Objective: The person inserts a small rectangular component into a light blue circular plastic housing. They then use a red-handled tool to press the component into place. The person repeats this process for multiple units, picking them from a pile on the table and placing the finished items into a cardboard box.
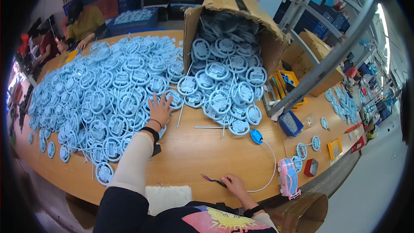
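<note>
Left hand (159, 111) spreads its fingers at the edge of the heaped wheels (117, 126) at 9 o'clock, arm outstretched. Little looks done: most wheels lie loose, and more spill from the box (217, 1) at 1 o'clock (a few lie apart at 4 o'clock). Right hand (235, 184), at 5 o'clock, curls low over the table (185, 151), pinching wires (210, 179) whose ends look unconnected.
</note>
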The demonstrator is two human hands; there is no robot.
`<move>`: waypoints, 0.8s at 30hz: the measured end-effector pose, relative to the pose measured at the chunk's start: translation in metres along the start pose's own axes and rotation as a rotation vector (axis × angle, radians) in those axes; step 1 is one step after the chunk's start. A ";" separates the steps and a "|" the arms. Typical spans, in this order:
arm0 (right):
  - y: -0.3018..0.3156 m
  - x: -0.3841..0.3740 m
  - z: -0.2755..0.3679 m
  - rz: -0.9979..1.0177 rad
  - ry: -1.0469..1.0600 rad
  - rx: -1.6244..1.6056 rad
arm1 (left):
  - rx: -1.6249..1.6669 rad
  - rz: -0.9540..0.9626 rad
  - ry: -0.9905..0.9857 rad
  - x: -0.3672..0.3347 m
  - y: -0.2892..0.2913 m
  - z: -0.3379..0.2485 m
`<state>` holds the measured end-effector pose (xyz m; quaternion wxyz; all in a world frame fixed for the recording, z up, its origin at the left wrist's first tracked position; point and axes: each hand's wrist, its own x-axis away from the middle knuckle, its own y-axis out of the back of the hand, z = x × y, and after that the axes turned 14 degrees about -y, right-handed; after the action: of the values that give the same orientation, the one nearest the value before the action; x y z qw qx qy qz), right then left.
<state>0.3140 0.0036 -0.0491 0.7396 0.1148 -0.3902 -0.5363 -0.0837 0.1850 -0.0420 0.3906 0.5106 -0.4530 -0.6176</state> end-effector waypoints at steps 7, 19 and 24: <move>0.006 0.002 0.018 -0.010 -0.077 0.100 | -0.130 0.108 0.099 -0.020 0.000 0.048; 0.003 0.001 0.023 -0.064 -0.048 0.102 | -0.170 0.242 0.253 -0.083 -0.007 0.050; 0.009 0.000 0.035 -0.055 -0.028 0.186 | 0.069 -0.180 -0.025 -0.086 -0.045 0.021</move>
<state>0.2958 0.0155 -0.0206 0.7050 0.1862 -0.4455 -0.5195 -0.0901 0.2825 -0.0603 0.3103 0.5547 -0.4311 -0.6405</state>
